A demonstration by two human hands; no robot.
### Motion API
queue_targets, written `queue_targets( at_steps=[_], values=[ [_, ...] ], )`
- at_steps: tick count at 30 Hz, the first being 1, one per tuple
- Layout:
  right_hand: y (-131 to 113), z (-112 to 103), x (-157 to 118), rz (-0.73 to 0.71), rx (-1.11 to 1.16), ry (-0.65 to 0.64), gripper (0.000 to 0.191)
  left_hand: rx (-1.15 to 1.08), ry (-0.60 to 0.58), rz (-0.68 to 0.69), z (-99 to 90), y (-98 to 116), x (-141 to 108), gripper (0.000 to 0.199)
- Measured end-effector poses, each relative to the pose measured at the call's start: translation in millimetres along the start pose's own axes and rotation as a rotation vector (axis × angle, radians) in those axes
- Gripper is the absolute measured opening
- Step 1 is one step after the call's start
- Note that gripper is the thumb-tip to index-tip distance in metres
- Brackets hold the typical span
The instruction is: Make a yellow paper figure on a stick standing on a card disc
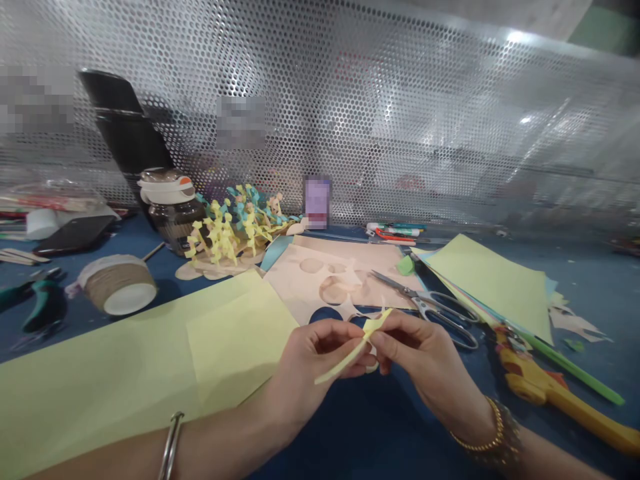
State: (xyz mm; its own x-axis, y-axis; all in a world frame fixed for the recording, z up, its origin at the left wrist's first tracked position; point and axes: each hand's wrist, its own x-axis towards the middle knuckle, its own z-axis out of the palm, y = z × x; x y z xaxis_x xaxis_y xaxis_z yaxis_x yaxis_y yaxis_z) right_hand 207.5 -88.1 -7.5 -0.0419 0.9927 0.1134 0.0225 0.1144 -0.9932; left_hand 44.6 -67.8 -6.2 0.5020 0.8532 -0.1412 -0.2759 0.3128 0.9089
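A narrow yellow paper strip [345, 363] is pinched between my two hands over the blue table. My left hand [320, 353] grips it near its middle, and one end hangs free toward me. The fingers of my right hand [420, 350] are closed on the strip's upper part, right beside the left fingertips. Part of the strip is hidden by the fingers. Just beyond lie peach paper sheets [290, 267] with round holes cut in them. Scissors [430, 303] with grey handles rest on these sheets, right of my hands.
Large yellow sheets [125, 373] cover the left side. Behind them stand yellow and blue paper flowers [220, 230], a jar [173, 207] and a twine roll [117, 283]. On the right are stacked coloured papers [495, 280], a yellow glue gun [560, 393] and a green stick [575, 367]. Pliers [43, 303] lie far left.
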Motion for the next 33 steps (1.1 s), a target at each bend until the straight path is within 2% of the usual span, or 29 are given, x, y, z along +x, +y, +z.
queue_targets(
  at_steps=[11,15,21,33],
  values=[
    [3.4,-0.8,-1.4,0.022,0.05,0.008,0.01,-0.011,0.015,0.026,3.4,1.7,-1.5,0.016],
    [4.7,-1.7,0.1,0.025,0.048,0.027,0.011,0.0,0.031,0.024,3.8,0.9,-1.7,0.022],
    [5.4,-2.1,0.6,0.034,0.051,0.031,0.013,-0.112,0.04,0.024,1.9,-2.2,0.1,0.021],
    [4.5,-1.5,0.6,0.031,0.076,0.021,0.012,-0.066,-0.01,0.001,2.0,-1.9,1.0,0.019]
  ],
)
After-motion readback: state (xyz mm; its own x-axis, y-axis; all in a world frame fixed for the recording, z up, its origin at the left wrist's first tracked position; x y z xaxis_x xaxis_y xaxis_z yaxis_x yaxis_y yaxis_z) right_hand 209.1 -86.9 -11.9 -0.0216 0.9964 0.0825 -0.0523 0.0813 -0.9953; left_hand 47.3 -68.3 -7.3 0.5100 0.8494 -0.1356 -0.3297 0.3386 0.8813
